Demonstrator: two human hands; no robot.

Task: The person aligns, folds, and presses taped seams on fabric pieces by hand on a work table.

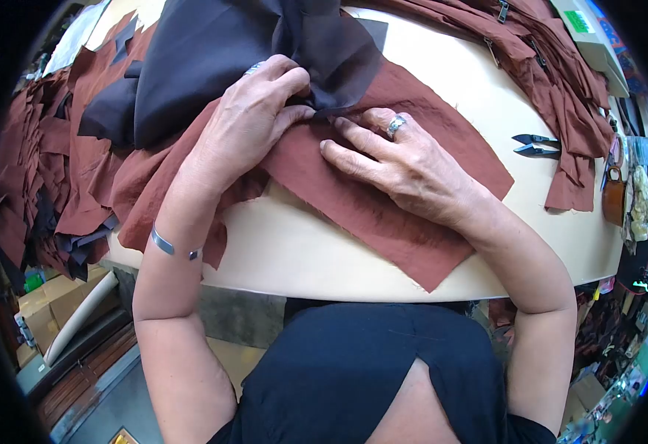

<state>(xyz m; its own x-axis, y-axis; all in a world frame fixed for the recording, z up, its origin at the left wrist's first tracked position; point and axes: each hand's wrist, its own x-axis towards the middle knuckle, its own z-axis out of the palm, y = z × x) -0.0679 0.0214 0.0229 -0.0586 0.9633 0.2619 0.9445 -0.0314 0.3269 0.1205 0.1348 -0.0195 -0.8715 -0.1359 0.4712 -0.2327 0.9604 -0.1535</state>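
A dark navy fabric (198,66) lies bunched over a rust-brown fabric piece (405,222) on the pale table. My left hand (254,111), with a ring on it, pinches the lower edge of the dark fabric where it meets the brown cloth. Just to the right, my right hand (405,159) rests on the brown piece, its fingers bent but apart. One of its fingertips touches the cloth close to the dark edge. Folds hide exactly how the two layers meet under my left fingertips.
Black-handled thread snips (537,145) lie on the table (265,251) at the right. Rust-brown garments with zippers (531,66) are heaped at the back right. Many brown fabric pieces (35,163) hang over the left side. A cardboard box (58,303) stands below.
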